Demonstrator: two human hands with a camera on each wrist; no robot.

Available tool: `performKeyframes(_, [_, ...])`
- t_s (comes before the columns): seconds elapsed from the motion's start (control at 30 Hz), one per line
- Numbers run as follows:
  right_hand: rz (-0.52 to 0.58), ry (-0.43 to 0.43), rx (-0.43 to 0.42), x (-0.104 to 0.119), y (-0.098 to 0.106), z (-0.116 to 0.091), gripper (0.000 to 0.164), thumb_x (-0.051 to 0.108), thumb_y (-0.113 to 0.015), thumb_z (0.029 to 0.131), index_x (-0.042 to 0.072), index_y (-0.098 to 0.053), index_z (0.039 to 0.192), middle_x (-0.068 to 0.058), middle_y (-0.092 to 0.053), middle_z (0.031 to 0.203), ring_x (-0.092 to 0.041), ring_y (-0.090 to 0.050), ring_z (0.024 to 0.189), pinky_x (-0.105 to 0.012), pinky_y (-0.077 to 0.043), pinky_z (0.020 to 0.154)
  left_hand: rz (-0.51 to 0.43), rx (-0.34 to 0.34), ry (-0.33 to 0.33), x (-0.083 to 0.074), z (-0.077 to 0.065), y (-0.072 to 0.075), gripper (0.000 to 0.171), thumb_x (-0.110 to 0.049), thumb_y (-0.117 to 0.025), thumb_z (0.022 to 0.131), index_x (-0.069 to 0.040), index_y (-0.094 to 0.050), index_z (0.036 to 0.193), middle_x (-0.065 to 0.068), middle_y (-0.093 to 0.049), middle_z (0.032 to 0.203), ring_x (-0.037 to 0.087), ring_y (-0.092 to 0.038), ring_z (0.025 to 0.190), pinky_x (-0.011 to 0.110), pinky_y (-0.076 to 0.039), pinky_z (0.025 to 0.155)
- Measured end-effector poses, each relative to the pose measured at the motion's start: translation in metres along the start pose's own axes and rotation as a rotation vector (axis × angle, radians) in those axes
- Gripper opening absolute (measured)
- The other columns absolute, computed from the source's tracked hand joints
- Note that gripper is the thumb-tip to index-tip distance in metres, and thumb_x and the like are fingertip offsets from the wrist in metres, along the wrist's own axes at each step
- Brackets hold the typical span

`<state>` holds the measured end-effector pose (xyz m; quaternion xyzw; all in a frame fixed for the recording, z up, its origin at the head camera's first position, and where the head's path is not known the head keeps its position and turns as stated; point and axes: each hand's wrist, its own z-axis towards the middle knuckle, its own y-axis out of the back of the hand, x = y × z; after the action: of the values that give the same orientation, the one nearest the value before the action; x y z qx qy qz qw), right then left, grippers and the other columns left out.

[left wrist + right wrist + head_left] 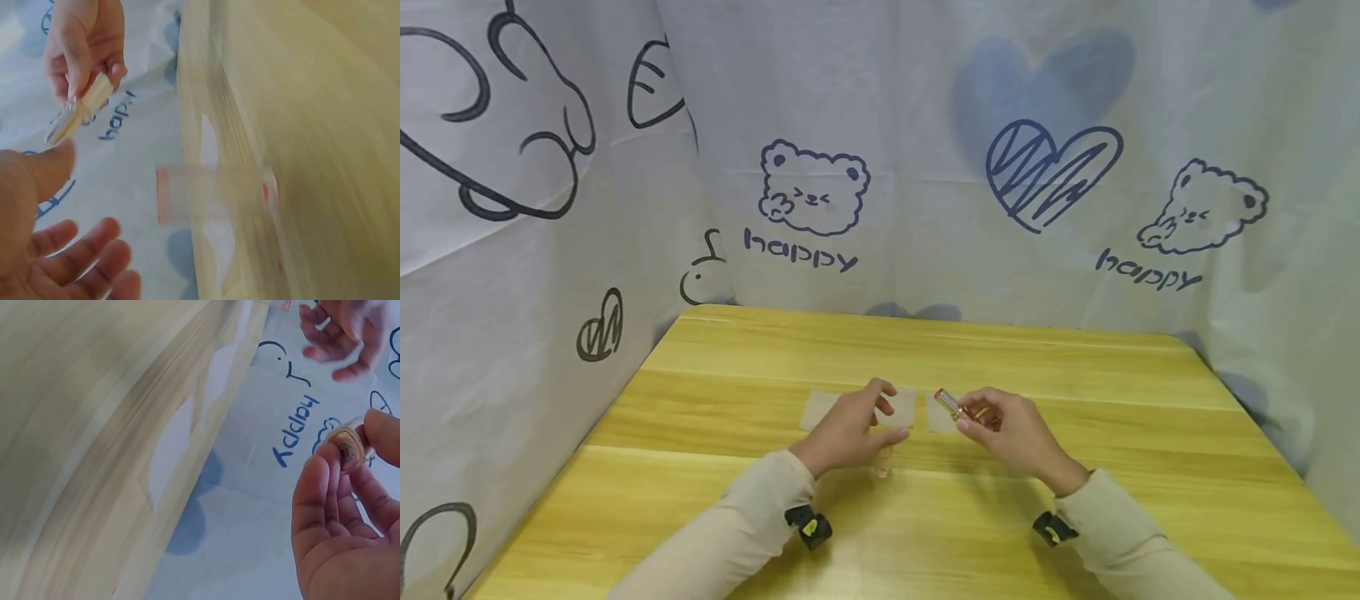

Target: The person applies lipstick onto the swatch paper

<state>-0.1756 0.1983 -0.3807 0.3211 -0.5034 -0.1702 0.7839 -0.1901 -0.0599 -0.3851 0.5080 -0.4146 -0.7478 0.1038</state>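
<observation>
Between its thumb and fingers my right hand [1018, 429] pinches a slim lipstick [951, 404], its reddish end tilted up and to the left. The left wrist view shows a gold part of the lipstick [94, 94], while its round base [348, 450] faces the camera in the right wrist view. My left hand [848, 429] is empty, thumb and fingers spread apart and loosely bent. Below its thumb a clear cap-like tube [883, 464] stands upright on the table. That clear tube [212, 194] has reddish edges and looks blurred in the left wrist view.
Three pale paper pieces lie in a row on the wooden table [925, 517]: a left one [817, 408], a middle one [901, 407] and a right one [938, 417], partly covered by the hands. White curtains [925, 208] with drawings enclose the table's back and sides.
</observation>
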Motion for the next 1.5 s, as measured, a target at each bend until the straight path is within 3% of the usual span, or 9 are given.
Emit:
performKeyframes(0.1, [-0.003, 0.035, -0.042, 0.005, -0.003, 0.001, 0.019, 0.012, -0.073, 0.088, 0.005, -0.070, 0.106, 0.003, -0.064, 0.082, -0.010, -0.059, 0.070, -0.027, -0.053, 0.062, -0.125, -0.062, 0.023, -0.006, 0.003, -0.005, 0.047, -0.032, -0.065, 0.095, -0.003, -0.050, 0.128, 0.013, -0.064, 0.112, 0.021, -0.060, 0.090, 0.038, -0.052, 0.076])
performKeyframes(0.17, [0.002, 0.059, -0.069, 0.007, -0.006, 0.001, 0.019, 0.012, -0.074, 0.087, 0.006, -0.070, 0.105, 0.004, -0.063, 0.081, -0.010, -0.059, 0.070, -0.028, -0.054, 0.062, -0.245, -0.082, 0.079, -0.011, 0.004, -0.009, 0.046, -0.035, -0.063, 0.095, -0.003, -0.052, 0.127, 0.010, -0.064, 0.112, 0.020, -0.059, 0.091, 0.037, -0.051, 0.078])
performKeyframes(0.4, [0.006, 0.188, -0.149, 0.014, -0.014, 0.000, 0.023, 0.008, -0.077, 0.084, 0.004, -0.068, 0.105, 0.000, -0.066, 0.087, -0.011, -0.063, 0.075, -0.028, -0.056, 0.065, -0.754, -0.120, 0.278, -0.028, 0.011, -0.016, 0.051, -0.039, -0.065, 0.093, 0.002, -0.054, 0.123, 0.014, -0.064, 0.108, 0.028, -0.061, 0.096, 0.041, -0.055, 0.079])
performKeyframes(0.63, [-0.031, 0.295, -0.202, 0.016, -0.020, 0.001, 0.030, 0.006, -0.080, 0.079, 0.002, -0.067, 0.105, -0.003, -0.066, 0.089, -0.013, -0.065, 0.075, -0.027, -0.057, 0.063, -1.018, -0.186, 0.363, -0.039, 0.018, -0.025, 0.035, -0.026, -0.069, 0.093, 0.002, -0.058, 0.109, 0.010, -0.062, 0.102, 0.019, -0.058, 0.085, 0.027, -0.052, 0.066])
performKeyframes(0.87, [-0.025, 0.333, -0.235, 0.017, -0.023, 0.003, 0.029, 0.004, -0.082, 0.076, 0.002, -0.065, 0.099, -0.004, -0.067, 0.088, -0.012, -0.064, 0.072, -0.028, -0.057, 0.061, -1.108, -0.226, 0.403, -0.042, 0.020, -0.029, 0.029, -0.023, -0.070, 0.092, 0.001, -0.058, 0.103, 0.008, -0.060, 0.097, 0.017, -0.056, 0.083, 0.022, -0.050, 0.064])
performKeyframes(1.2, [-0.028, 0.309, -0.237, 0.017, -0.024, 0.003, 0.020, 0.000, -0.076, 0.082, 0.002, -0.065, 0.099, -0.003, -0.068, 0.087, -0.013, -0.066, 0.077, -0.027, -0.057, 0.064, -1.110, -0.272, 0.346, -0.041, 0.021, -0.033, 0.021, -0.015, -0.068, 0.093, 0.003, -0.060, 0.100, 0.005, -0.062, 0.089, 0.015, -0.059, 0.081, 0.027, -0.052, 0.072])
performKeyframes(1.37, [-0.013, 0.294, -0.218, 0.017, -0.023, 0.002, 0.013, 0.000, -0.070, 0.087, 0.000, -0.066, 0.100, -0.005, -0.069, 0.084, -0.013, -0.065, 0.068, -0.024, -0.054, 0.058, -1.094, -0.296, 0.326, -0.041, 0.022, -0.035, 0.023, -0.014, -0.068, 0.092, 0.005, -0.060, 0.103, 0.006, -0.062, 0.089, 0.014, -0.059, 0.081, 0.026, -0.051, 0.072])
performKeyframes(1.5, [0.028, 0.230, -0.183, 0.018, -0.020, 0.001, 0.011, 0.001, -0.061, 0.094, -0.003, -0.066, 0.102, -0.005, -0.068, 0.081, -0.013, -0.062, 0.062, -0.024, -0.051, 0.054, -1.089, -0.310, 0.310, -0.042, 0.023, -0.035, 0.023, -0.011, -0.068, 0.092, 0.007, -0.061, 0.105, 0.007, -0.062, 0.090, 0.014, -0.060, 0.080, 0.026, -0.052, 0.071])
